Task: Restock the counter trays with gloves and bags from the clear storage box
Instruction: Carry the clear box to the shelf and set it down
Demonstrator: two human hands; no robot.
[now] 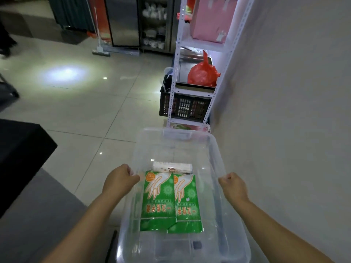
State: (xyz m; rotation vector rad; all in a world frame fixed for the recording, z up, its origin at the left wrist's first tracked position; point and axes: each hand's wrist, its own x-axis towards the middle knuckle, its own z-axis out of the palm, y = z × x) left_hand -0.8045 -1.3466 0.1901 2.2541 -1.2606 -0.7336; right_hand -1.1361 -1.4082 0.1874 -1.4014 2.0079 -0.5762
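A clear storage box [218,149] is in front of me above the tiled floor. My left hand [119,180] grips its left rim and my right hand [232,184] grips its right rim. Inside lie two green glove packets side by side, the left glove packet [157,202] and the right glove packet [187,204], printed with white hand outlines. Just beyond them rests a white roll of bags [172,166], lying crosswise.
A white metal shelf rack [176,59] stands ahead against the right wall [284,92], holding a red plastic bag [202,73], a pink bag and a black crate [184,106]. A dark counter corner [20,149] is at my left. A mop and a fridge stand far back.
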